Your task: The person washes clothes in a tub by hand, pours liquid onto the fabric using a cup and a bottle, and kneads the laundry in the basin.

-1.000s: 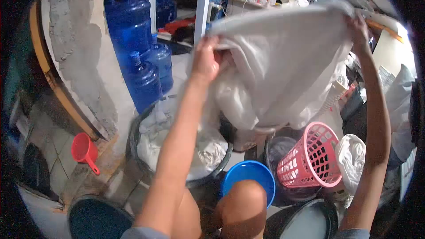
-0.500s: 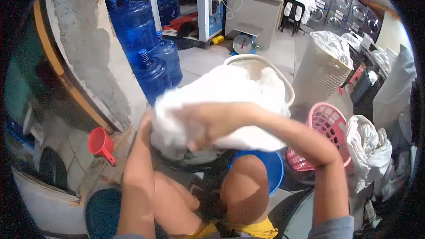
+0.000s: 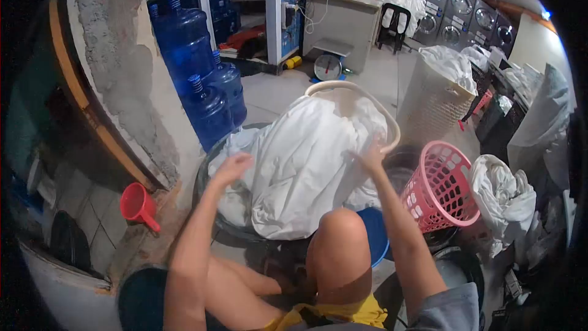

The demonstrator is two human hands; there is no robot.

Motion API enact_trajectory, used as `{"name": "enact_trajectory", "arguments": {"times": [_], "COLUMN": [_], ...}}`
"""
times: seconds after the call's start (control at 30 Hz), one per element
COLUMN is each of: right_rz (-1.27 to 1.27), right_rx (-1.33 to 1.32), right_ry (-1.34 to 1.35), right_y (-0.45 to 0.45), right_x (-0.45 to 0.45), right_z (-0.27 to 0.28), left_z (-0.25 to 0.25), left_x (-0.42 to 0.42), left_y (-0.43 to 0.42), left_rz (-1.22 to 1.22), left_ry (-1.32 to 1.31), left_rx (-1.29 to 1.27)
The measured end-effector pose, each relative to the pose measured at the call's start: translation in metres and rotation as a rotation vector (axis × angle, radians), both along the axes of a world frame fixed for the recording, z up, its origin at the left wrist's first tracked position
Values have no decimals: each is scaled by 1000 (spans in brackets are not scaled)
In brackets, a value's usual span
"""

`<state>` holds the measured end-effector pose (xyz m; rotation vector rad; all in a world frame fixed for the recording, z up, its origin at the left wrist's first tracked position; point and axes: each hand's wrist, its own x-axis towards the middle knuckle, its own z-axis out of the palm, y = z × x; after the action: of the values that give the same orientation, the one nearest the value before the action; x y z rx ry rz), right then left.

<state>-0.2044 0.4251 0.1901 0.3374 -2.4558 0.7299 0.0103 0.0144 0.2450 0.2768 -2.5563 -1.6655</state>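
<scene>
The left grip [image 3: 233, 168] is loosely spread at the sheet's [image 3: 300, 159] left edge, the right [image 3: 371, 158], fingers apart, at its right; contact is unclear. The sheet drapes over the dark tub [image 3: 205, 178] and cream basket [image 3: 395, 124], its long axis running from near the knee up toward the scale [image 3: 327, 67]. No writing is legible.

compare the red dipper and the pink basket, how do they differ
The red dipper is clearly smaller than the pink basket.
The dipper's wall looks solid, while the basket's is full of openings.
The dipper has one straight handle sticking out; the basket shows none like it.
Both have a wide, open mouth and look like plastic.
</scene>
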Motion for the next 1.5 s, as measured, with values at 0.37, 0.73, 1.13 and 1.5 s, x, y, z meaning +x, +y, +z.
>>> {"name": "enact_trajectory", "arguments": {"times": [0.37, 0.73, 1.13, 1.5], "right_rz": [566, 391, 3, 764], "right_rx": [-647, -540, -86, 226], "right_ry": [-607, -807, 74, -34], "right_y": [32, 54, 32, -150], "right_x": [116, 147, 106, 73], "right_z": [72, 14, 96, 93], "left_z": [22, 95, -9, 9], "left_x": [-176, -185, 38, 13], "left_y": [135, -14, -215, -65], "left_rz": [139, 498, 248, 90], "left_ry": [99, 471, -109, 50], "left_rx": [-343, -192, -824, -742]}}
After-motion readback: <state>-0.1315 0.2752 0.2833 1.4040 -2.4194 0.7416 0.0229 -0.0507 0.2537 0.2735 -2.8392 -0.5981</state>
